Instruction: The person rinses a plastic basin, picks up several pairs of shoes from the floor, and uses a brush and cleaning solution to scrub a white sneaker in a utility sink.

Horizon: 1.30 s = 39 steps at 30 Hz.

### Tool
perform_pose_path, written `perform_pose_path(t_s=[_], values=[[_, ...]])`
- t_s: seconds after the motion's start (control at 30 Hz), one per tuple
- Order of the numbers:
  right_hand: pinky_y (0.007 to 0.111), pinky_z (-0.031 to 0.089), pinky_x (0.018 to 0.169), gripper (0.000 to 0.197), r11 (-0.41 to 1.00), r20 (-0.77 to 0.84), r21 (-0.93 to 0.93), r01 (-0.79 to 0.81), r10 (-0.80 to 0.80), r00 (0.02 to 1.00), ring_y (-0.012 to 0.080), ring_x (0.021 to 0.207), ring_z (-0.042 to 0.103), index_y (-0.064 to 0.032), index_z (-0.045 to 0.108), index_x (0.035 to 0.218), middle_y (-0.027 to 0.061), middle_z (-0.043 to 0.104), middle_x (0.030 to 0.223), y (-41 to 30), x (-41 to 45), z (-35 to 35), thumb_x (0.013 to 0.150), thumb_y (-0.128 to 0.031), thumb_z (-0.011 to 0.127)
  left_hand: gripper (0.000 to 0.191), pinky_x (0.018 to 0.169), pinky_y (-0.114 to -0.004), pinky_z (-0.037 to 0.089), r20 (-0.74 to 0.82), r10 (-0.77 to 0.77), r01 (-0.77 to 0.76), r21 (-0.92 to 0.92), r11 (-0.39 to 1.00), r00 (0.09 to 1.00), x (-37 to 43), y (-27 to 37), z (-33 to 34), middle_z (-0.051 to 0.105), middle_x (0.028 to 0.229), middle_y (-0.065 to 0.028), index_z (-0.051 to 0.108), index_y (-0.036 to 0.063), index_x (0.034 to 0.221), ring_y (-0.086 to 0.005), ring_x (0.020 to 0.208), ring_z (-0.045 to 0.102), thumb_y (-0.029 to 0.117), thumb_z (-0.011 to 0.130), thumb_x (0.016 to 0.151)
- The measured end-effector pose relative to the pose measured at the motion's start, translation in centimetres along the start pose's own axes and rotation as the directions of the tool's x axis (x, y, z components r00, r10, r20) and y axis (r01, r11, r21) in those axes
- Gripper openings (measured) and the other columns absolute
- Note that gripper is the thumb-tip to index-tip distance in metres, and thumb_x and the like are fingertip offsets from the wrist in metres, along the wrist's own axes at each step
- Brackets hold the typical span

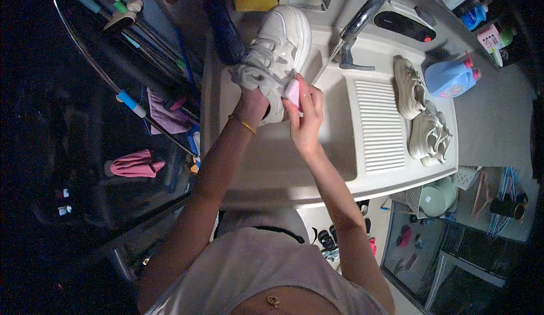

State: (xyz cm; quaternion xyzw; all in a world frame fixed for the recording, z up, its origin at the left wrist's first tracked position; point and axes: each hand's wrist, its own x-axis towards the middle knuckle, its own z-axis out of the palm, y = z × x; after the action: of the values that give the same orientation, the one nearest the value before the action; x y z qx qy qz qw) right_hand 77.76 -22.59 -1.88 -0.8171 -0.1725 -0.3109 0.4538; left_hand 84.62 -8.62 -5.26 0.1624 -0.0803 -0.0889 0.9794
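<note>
A white lace-up sneaker [278, 34] is held up over a laundry sink [297, 153], its toe towards the faucet side. My left hand [254, 102] is pushed into the shoe's opening; its fingers are hidden inside. Between the thumb and fingers of my right hand [309, 109] is a pink block [292, 92], which looks like a bar of soap, against the shoe's side near the ankle collar. A thin stream of water runs from the chrome faucet [363, 15] into the basin behind my right hand.
Right of the basin is a ribbed washboard [380, 126]. More pale sneakers [410, 87] stand beyond it, beside a blue detergent jug [450, 77]. A yellow sponge [256, 1] lies in a recess at the back. A dark blue object [224, 30] stands at the sink's left corner, near long handles.
</note>
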Motion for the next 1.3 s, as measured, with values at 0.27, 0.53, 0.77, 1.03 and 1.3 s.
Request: perform_pose_path(t_s=[0.27, 0.53, 0.77, 1.03, 1.3], values=[[0.039, 0.040, 0.076, 0.052, 0.922, 0.025, -0.362, 0.138, -0.138, 0.990, 0.0306, 0.085, 0.046, -0.0048, 0.046, 0.131, 0.0180, 0.050, 0.092, 0.9, 3.8, 1.0, 0.081, -0.011, 0.060, 0.034, 0.091, -0.040, 0.044, 0.004, -0.013, 0.013, -0.020, 1.000, 1.000, -0.1, -1.5, 0.9, 0.054, 0.120, -0.0112, 0.053, 0.0080, 0.117, -0.0238, 0.110, 0.051, 0.025, 0.046, 0.089], [0.041, 0.041, 0.073, 0.050, 0.872, 0.059, -0.477, 0.107, -0.090, 0.994, 0.0296, 0.082, 0.048, -0.0042, 0.046, 0.130, 0.0162, 0.051, 0.092, 0.8, 6.5, 0.8, 0.082, -0.007, 0.059, 0.033, 0.091, -0.040, 0.044, -0.028, -0.016, 0.014, -0.048, 0.999, 0.999, -2.2, -1.2, 0.2, 0.055, 0.120, -0.0112, 0.053, 0.0080, 0.116, -0.0237, 0.109, 0.051, 0.025, 0.047, 0.088], [0.040, 0.042, 0.080, 0.061, 0.984, 0.231, -0.180, -0.015, 0.057, 0.971, 0.0292, 0.087, 0.049, -0.0070, 0.043, 0.134, 0.0150, 0.049, 0.094, -1.0, -4.8, 1.3, 0.077, -0.006, 0.064, 0.033, 0.090, -0.040, 0.044, -0.046, 0.042, -0.045, -0.072, 0.996, 0.998, -1.3, 1.6, -1.5, 0.055, 0.120, -0.0112, 0.054, 0.0081, 0.116, -0.0237, 0.109, 0.052, 0.025, 0.047, 0.088], [0.037, 0.043, 0.082, 0.046, 0.895, 0.076, 0.038, -0.444, 0.440, 0.895, 0.0290, 0.092, 0.051, -0.0022, 0.044, 0.129, 0.0175, 0.050, 0.103, -0.2, -6.1, -1.1, 0.086, -0.010, 0.056, 0.033, 0.090, -0.040, 0.045, 0.046, 0.105, -0.094, -0.200, 0.975, 0.993, 1.1, 3.1, -1.2, 0.055, 0.119, -0.0112, 0.054, 0.0081, 0.115, -0.0236, 0.108, 0.052, 0.024, 0.047, 0.088], [0.038, 0.043, 0.079, 0.053, 0.996, 0.067, -0.089, -0.021, 0.027, 0.997, 0.0300, 0.086, 0.050, -0.0090, 0.050, 0.129, 0.0144, 0.050, 0.093, -3.6, 1.5, 0.8, 0.079, -0.014, 0.064, 0.034, 0.084, -0.039, 0.049, -0.021, 0.069, -0.070, -0.043, 0.997, 0.997, 1.3, -0.1, 2.0, 0.059, 0.107, -0.0111, 0.056, 0.0079, 0.107, -0.0243, 0.096, 0.058, 0.033, 0.043, 0.090]])
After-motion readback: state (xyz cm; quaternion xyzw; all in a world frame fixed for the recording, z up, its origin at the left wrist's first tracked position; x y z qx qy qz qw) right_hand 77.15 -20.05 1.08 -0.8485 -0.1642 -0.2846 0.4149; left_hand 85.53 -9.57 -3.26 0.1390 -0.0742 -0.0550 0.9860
